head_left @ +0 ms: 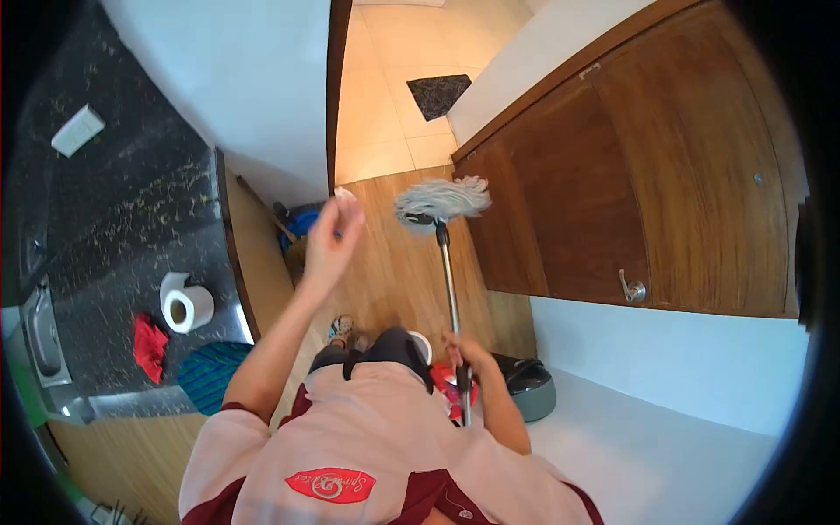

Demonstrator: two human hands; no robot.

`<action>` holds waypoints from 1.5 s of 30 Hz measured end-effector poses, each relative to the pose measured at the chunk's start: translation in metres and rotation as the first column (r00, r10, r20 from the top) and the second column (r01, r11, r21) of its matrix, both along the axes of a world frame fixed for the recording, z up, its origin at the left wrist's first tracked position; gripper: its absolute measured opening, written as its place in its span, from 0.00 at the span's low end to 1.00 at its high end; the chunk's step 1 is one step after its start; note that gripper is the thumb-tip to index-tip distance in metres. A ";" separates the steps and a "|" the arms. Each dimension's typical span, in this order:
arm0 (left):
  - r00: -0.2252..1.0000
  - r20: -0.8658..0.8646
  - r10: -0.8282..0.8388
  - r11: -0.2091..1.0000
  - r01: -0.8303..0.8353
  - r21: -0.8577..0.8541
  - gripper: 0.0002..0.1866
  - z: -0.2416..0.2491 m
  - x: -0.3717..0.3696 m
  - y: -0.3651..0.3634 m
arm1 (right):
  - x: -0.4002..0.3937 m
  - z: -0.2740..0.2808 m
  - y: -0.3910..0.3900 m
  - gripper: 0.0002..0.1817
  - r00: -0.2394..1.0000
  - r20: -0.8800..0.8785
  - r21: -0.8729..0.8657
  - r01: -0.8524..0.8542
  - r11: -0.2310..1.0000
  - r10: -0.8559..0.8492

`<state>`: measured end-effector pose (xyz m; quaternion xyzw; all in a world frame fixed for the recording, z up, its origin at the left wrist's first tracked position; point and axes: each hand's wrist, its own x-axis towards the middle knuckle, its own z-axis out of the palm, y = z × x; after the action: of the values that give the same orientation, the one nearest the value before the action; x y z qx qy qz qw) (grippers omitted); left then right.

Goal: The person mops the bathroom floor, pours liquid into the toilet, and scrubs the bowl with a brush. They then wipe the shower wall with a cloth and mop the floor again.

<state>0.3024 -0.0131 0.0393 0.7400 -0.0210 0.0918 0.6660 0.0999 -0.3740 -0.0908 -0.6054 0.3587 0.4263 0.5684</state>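
Observation:
My right hand [464, 354] grips the metal handle of a string mop [442, 201]; the grey-white mop head rests on the wooden floor ahead of me, near a brown wooden door [630, 175]. My left hand [332, 236] is raised out in front, fingers pinched on a small pale piece of something at its tip; what it is I cannot tell. My feet stand on the wood floor below.
A dark speckled counter [131, 219] on the left carries a toilet paper roll [186, 304], a red cloth [150, 346] and a sink edge [39, 328]. A blue item [302, 223] lies by the wall. A grey bin [529, 385] and red object sit near my right hand. A black mat [439, 93] lies on the tiled floor beyond.

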 end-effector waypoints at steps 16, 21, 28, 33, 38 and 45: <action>0.378 0.916 -0.132 0.101 -0.915 0.392 0.45 0.153 0.314 0.075 | 0.466 -0.067 -0.035 0.24 0.974 0.220 0.088 -0.068 0.994 0.047; 0.469 0.876 -0.110 0.008 -0.881 0.473 0.51 0.151 0.301 0.081 | 0.533 -0.098 -0.029 0.24 0.970 0.183 0.047 -0.171 0.984 0.159; 0.523 0.846 -0.106 -0.055 -0.852 0.520 0.55 0.150 0.299 0.084 | 0.576 -0.111 -0.033 0.23 0.961 0.202 0.076 -0.209 0.975 0.190; 0.516 0.853 -0.081 -0.037 -0.857 0.514 0.56 0.146 0.300 0.080 | 0.568 -0.100 -0.062 0.24 0.996 0.080 0.426 0.005 0.905 -0.043; 0.501 0.865 -0.027 -0.015 -0.866 0.501 0.55 0.144 0.302 0.078 | 0.573 -0.096 -0.051 0.22 0.965 0.239 0.156 -0.144 0.977 0.104; 0.533 0.846 0.014 0.016 -0.846 0.533 0.51 0.143 0.300 0.064 | 0.513 -0.026 -0.099 0.16 0.983 0.180 0.266 -0.019 0.964 -0.030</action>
<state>0.6027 0.0504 0.1827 0.8469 -0.0417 0.5249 -0.0743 0.6126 -0.4728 -0.1166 -0.5590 0.2465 0.4118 0.6762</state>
